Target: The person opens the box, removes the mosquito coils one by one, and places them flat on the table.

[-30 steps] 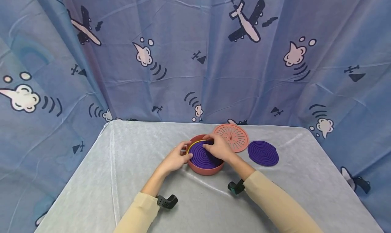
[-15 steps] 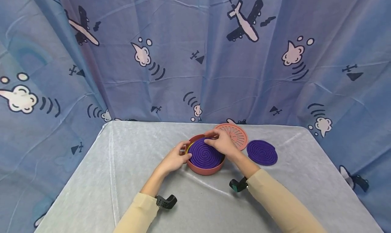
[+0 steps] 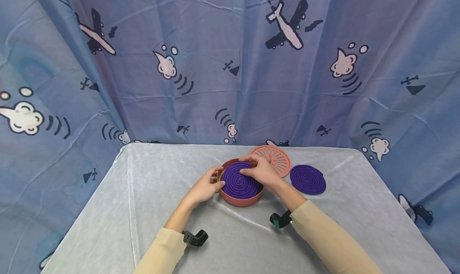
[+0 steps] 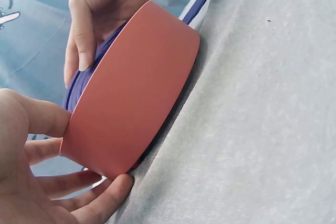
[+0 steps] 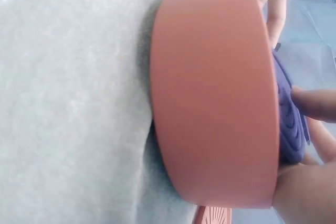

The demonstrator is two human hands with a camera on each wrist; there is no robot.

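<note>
Left hand (image 3: 204,187) grips side of red bowl (image 3: 240,202) on grey tabletop (image 3: 172,158), thumb at rim. Purple coil (image 3: 237,186) in bowl mouth, partly above rim. Right hand (image 3: 264,172) pinches coil edge. Slotted disc (image 3: 282,159) beyond; second coil (image 3: 308,179) flat, rightmost.

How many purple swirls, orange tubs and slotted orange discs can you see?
Purple swirls: 2 (any more underneath would be hidden)
Orange tub: 1
Slotted orange disc: 1
Total in sight: 4

Fingers (image 4: 47,119) flank the bowl (image 3: 240,202); its near side is passable.
</note>
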